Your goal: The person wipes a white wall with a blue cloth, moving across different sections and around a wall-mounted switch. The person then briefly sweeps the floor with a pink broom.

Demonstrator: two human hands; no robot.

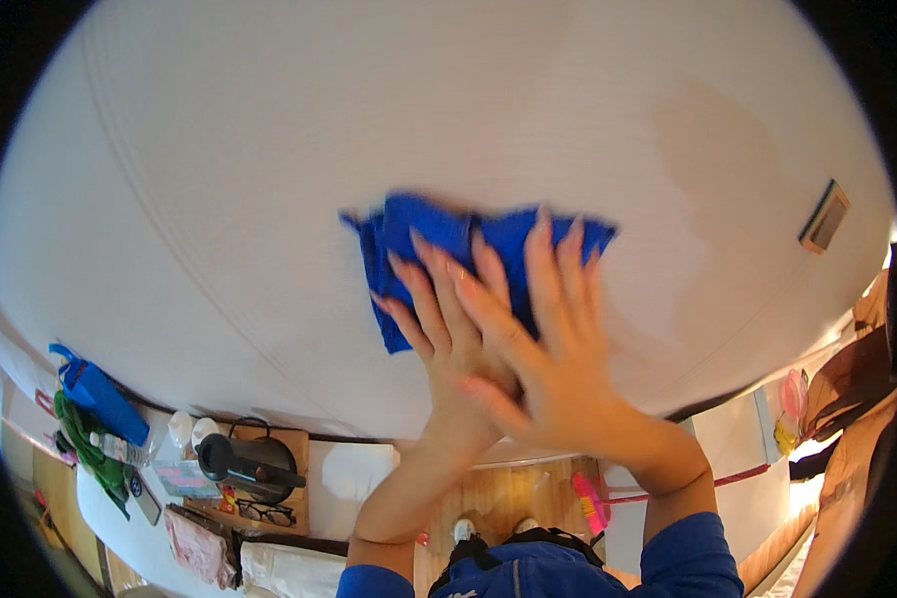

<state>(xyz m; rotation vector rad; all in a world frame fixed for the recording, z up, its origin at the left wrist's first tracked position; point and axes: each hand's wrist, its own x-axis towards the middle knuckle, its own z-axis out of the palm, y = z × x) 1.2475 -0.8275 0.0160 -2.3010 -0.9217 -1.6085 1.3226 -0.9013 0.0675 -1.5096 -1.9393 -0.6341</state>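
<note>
A blue cloth (pixel 437 220), slightly rumpled and spread wide, lies against a white wall (pixel 306 134) in front of me. My left hand (pixel 452 347) presses flat on its lower middle, fingers spread. Partly overlapping it, my right hand (pixel 568 355) presses the right part of the cloth, its thumb and index finger crossing over the left hand. The cloth's upper corners stick out past my fingertips. Both hands and the cloth are a little blurred.
At lower left, a table holds a dark electric kettle (pixel 258 463), eyeglasses (pixel 266 513), a plastic bottle (pixel 119 450), a blue bag (pixel 105 396) and green fabric (pixel 90 441). A wall switch (pixel 824 217) is at right. A pink bristled object (pixel 590 504) lies below, near wooden flooring (pixel 493 497).
</note>
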